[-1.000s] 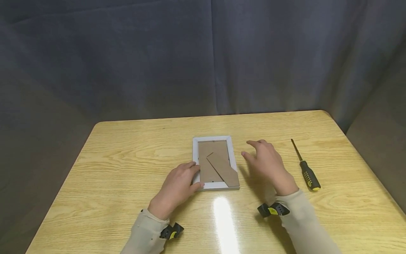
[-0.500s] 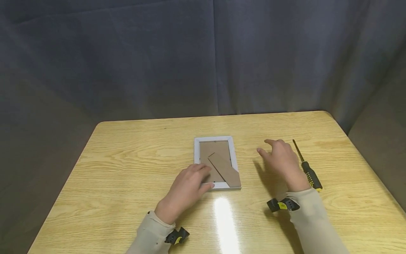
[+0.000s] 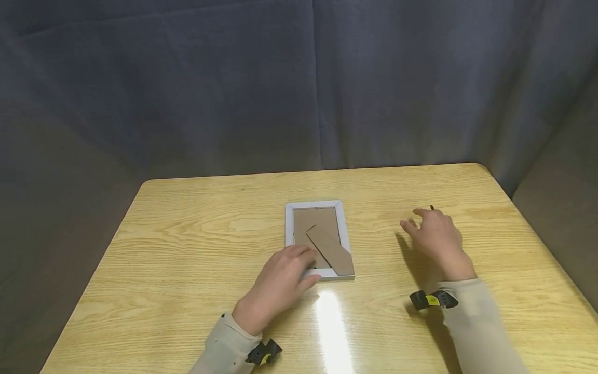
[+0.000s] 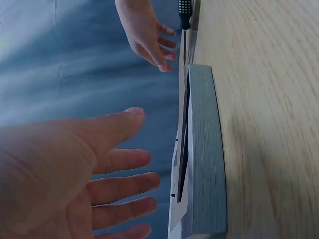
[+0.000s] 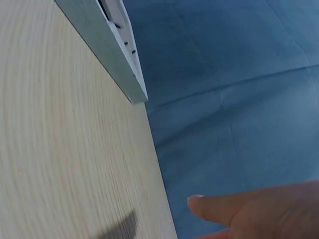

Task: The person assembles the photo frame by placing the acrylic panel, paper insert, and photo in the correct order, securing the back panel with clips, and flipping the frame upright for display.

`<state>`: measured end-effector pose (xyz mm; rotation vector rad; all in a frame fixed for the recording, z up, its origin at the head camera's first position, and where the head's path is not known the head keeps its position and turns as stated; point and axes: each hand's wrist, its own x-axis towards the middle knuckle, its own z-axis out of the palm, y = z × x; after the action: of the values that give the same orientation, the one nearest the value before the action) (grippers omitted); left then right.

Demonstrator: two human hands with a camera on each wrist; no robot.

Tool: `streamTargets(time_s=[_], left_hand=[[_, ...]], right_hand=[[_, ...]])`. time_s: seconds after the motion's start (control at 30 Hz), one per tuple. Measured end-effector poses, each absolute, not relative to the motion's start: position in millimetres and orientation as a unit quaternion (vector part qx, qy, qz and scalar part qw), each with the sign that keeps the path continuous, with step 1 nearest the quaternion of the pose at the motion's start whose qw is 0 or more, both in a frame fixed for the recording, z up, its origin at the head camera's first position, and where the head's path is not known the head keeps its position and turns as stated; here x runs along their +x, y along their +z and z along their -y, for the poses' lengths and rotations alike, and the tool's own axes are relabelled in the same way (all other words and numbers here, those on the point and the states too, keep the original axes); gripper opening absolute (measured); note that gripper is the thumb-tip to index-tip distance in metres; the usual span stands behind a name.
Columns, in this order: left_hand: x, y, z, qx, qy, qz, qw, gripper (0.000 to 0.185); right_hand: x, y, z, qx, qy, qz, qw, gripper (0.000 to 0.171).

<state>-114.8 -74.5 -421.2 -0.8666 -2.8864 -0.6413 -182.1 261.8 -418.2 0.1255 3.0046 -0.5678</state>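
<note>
A white picture frame (image 3: 345,236) lies face down on the table, its brown backing board and slanted stand flap showing. Over its lower left corner hovers my left hand (image 3: 282,280); in the left wrist view its fingers stand straight, apart from the frame's edge (image 4: 207,149). My right hand (image 3: 439,239) is in the air to the right, fingers loosely bent and holding nothing. It hides most of the screwdriver, whose dark tip (image 3: 432,207) peeks out beyond the knuckles. In the left wrist view the screwdriver's black handle (image 4: 185,10) shows near that hand.
The wooden table (image 3: 196,218) has rounded far corners. A dark grey curtain (image 3: 233,93) hangs behind it and along both sides. Light glares on the tabletop below the picture frame. Each wrist wears a black strap with a small camera.
My right hand has moved right, away from the picture frame and over the screwdriver. My left hand has lifted off the frame's left edge and shifted slightly right. The frame stays put.
</note>
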Motion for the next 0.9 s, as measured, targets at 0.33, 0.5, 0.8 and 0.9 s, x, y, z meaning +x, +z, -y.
streamTargets(time_s=[0.33,0.5,0.8,0.9], left_hand=[[-112,-421,72,-0.282,-0.206,0.937,0.025,0.041],[-112,-421,71,-0.281,-0.2,0.938,0.019,0.041],[-112,-422,72,-0.277,-0.199,0.94,0.01,0.041],[-112,-423,71,-0.276,-0.201,0.94,0.008,0.04]], right_hand=[[-181,-420,-291,0.05,-0.212,-0.975,0.034,0.063],[-182,-424,-299,0.07,-0.205,-0.975,0.039,0.061],[-183,-427,-307,0.081,-0.189,-0.972,0.117,0.069],[-183,-428,-307,0.057,-0.185,-0.973,0.126,0.067]])
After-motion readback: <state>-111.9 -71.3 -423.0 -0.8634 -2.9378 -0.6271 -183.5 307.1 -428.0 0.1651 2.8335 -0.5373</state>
